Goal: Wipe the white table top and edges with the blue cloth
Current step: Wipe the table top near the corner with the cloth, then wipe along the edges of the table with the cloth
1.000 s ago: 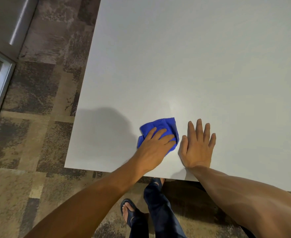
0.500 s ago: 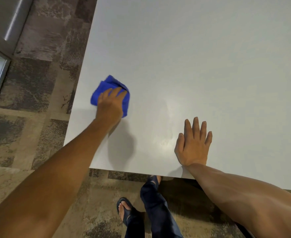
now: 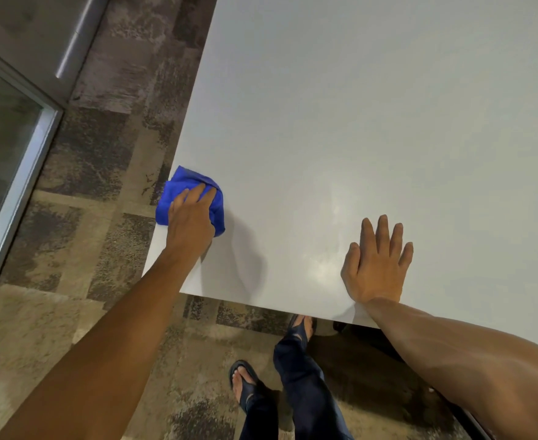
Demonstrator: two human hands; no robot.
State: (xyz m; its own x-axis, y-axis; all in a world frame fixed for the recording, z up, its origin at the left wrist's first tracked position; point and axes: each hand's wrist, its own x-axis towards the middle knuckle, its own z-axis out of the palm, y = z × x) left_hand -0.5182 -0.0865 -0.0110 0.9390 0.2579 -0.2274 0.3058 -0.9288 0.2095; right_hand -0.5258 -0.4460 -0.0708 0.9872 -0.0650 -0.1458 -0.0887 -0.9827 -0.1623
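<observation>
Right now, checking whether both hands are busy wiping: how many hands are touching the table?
2. The left hand presses the blue cloth at the white table's left edge; the right hand lies flat, fingers spread, near the front edge, no cloth under it.

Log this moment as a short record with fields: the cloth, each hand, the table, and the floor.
cloth: blue cloth, bunched, at the table's left edge, partly overhanging it
left hand: left hand pressed on top of the cloth, fingers spread over it
right hand: right hand flat on the table, palm down, holding nothing
table: white table, bare apart from the cloth and the hands
floor: patchy grey-brown carpet
</observation>
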